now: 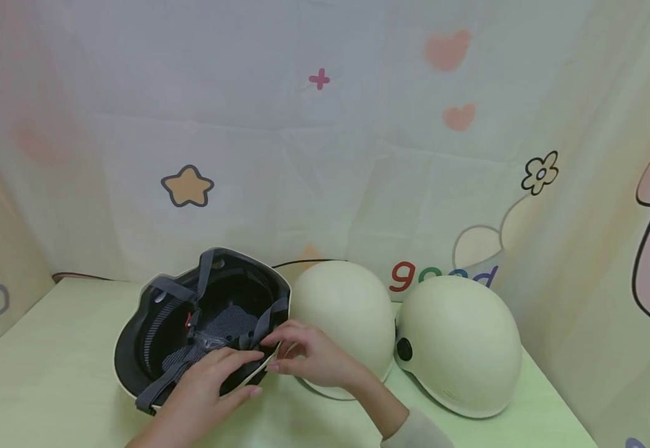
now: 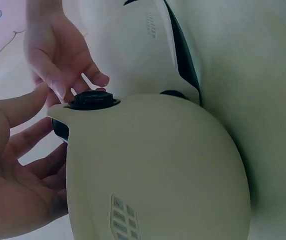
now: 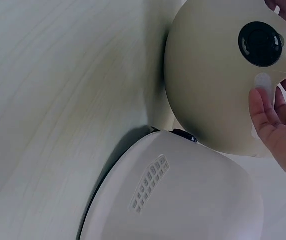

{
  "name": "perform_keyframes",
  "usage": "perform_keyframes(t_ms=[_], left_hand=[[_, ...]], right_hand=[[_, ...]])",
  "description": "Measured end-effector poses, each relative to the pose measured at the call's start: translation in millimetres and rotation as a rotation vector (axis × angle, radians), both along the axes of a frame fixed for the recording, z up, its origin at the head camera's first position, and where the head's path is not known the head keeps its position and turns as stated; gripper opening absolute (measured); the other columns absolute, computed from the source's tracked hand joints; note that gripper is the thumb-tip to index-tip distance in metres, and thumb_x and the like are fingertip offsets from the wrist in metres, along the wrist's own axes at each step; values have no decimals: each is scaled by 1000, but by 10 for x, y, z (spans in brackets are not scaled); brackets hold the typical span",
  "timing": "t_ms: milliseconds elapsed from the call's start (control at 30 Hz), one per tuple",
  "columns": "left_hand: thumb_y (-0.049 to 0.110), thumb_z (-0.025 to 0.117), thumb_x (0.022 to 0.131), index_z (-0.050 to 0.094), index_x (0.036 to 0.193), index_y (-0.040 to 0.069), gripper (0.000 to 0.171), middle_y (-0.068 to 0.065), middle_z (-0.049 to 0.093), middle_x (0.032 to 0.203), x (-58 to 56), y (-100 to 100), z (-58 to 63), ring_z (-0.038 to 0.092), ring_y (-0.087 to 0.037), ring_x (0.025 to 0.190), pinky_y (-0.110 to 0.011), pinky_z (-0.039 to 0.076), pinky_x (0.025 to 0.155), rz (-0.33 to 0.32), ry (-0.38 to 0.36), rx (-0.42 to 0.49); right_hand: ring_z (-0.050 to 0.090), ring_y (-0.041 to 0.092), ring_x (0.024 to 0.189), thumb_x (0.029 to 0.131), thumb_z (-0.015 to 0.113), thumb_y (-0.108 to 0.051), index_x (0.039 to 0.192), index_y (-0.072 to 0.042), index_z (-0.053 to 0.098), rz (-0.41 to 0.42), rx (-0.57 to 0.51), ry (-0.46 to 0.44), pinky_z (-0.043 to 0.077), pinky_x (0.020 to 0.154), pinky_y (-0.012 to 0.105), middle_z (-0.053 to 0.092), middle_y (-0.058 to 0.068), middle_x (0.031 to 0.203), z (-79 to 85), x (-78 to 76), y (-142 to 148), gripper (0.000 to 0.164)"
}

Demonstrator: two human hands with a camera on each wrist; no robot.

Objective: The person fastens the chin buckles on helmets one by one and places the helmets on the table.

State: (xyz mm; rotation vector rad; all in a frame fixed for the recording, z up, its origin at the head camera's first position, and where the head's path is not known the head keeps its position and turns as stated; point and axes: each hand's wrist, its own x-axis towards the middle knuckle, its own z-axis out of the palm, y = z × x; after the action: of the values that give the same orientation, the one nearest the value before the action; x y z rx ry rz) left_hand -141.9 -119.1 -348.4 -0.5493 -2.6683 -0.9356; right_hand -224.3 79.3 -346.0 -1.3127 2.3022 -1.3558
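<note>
A cream helmet (image 1: 129,330) lies tipped on the left of the table, its black padded inside turned toward me and its grey straps (image 1: 170,376) hanging across the opening. My left hand (image 1: 207,379) holds its near rim, thumb and fingers on either side of the edge. At the right end of that rim, my right hand (image 1: 319,358) pinches the edge between thumb and fingers. In the right wrist view, a fingertip meets a pale rounded patch (image 3: 263,82) on the shell, below a round black knob (image 3: 260,45).
Two more cream helmets stand dome up: one in the middle (image 1: 347,311), close to the tipped one, and another at the right (image 1: 464,342) with a black round fitting. A printed cloth (image 1: 302,155) hangs behind the pale green table (image 1: 50,361).
</note>
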Motion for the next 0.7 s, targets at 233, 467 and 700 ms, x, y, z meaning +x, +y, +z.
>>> perform_keyframes(t_ms=[233, 467, 700], left_hand=[[17, 70, 80, 64, 111, 23, 33, 10, 60, 97, 6, -69, 29, 57, -10, 85, -32, 48, 73, 27, 79, -53], [5, 72, 77, 65, 105, 23, 35, 10, 63, 99, 1, -203, 55, 58, -8, 83, -29, 48, 70, 54, 145, -19], [0, 75, 70, 67, 101, 19, 37, 7, 65, 98, 6, -314, 62, 60, -9, 83, -29, 49, 70, 31, 209, -8]], right_hand=[[56, 29, 89, 83, 65, -2, 113, 2, 58, 32, -35, -28, 50, 78, 28, 55, 14, 102, -23, -23, 13, 32], [53, 13, 97, 84, 64, -3, 116, 2, 56, 26, -32, -30, 48, 82, 28, 56, 14, 114, -5, -20, 47, 34], [53, 21, 100, 84, 63, -1, 119, 3, 54, 54, -58, -25, 47, 83, 29, 53, 15, 122, -23, -20, 51, 36]])
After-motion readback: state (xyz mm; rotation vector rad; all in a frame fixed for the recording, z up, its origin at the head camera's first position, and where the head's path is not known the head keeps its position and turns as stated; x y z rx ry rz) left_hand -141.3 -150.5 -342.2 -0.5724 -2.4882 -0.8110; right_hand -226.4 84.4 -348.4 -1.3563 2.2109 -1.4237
